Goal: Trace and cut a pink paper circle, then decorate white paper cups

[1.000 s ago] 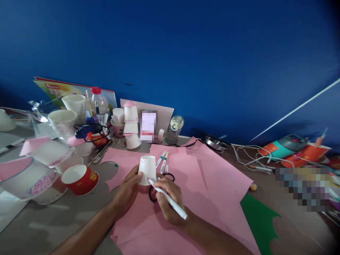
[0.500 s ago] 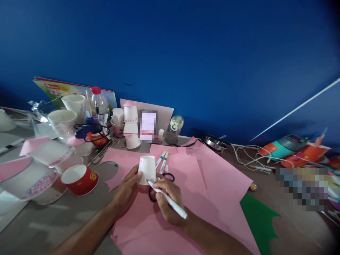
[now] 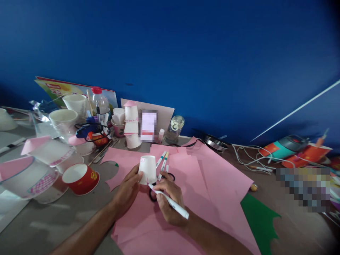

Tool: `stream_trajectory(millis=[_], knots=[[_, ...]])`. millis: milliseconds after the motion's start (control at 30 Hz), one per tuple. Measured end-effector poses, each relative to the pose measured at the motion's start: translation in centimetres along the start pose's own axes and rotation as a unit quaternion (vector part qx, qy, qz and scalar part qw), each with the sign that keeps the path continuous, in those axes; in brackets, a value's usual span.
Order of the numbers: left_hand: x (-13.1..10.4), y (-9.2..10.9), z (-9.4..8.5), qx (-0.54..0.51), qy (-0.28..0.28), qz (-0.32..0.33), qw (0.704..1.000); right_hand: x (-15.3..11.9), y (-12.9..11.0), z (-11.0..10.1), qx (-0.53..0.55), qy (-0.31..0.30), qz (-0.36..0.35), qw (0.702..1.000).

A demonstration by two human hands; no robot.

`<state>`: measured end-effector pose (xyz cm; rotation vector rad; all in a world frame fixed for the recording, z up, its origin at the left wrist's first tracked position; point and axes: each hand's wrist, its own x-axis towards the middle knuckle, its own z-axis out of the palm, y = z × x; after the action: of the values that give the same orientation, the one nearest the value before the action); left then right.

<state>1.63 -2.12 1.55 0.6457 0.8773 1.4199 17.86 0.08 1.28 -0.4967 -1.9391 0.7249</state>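
Note:
A white paper cup [image 3: 147,170] is upside down in my left hand [image 3: 129,189], whose fingers wrap its left side. It bears a small pink outline near the top and a short pink line at its lower rim. My right hand [image 3: 170,200] grips a white marker [image 3: 175,205], its tip by the cup's lower rim. Pink paper sheets [image 3: 196,212] lie under both hands. Behind the right hand lie several markers [image 3: 164,161] and black-handled scissors [image 3: 170,176], partly hidden.
To the left stand a red paper bowl [image 3: 81,179], decorated cups [image 3: 50,152], stacked white cups [image 3: 75,106] and a bottle [image 3: 99,102]. A glass jar [image 3: 175,129] stands behind. Cables [image 3: 247,159], a glue gun [image 3: 287,147] and green paper [image 3: 259,219] are at the right.
The marker tip has moved slightly down and right, off the cup's lower edge. A short pink line now shows there. My left hand still holds the cup in nearly the same place.

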Motion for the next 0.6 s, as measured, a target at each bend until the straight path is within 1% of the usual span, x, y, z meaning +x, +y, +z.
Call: stream_trajectory(millis=[100,233,433,600], knots=[[0.05,-0.19,-0.25,0.006,0.006,0.008,1.000,-0.12,0.18,-0.06,-0.004,0.007,-0.003,1.000],[0.11,-0.24,-0.24,-0.026,-0.002,-0.008,1.000,-0.13,0.37,-0.06,0.008,0.028,-0.005,1.000],[0.05,-0.26,-0.23,-0.035,0.000,-0.007,0.999,-0.01,0.25,-0.08,0.011,0.021,0.000,1.000],[0.03,-0.41,-0.39,-0.035,-0.014,-0.008,0.999,0.07,0.15,-0.13,0.004,0.019,-0.006,1.000]])
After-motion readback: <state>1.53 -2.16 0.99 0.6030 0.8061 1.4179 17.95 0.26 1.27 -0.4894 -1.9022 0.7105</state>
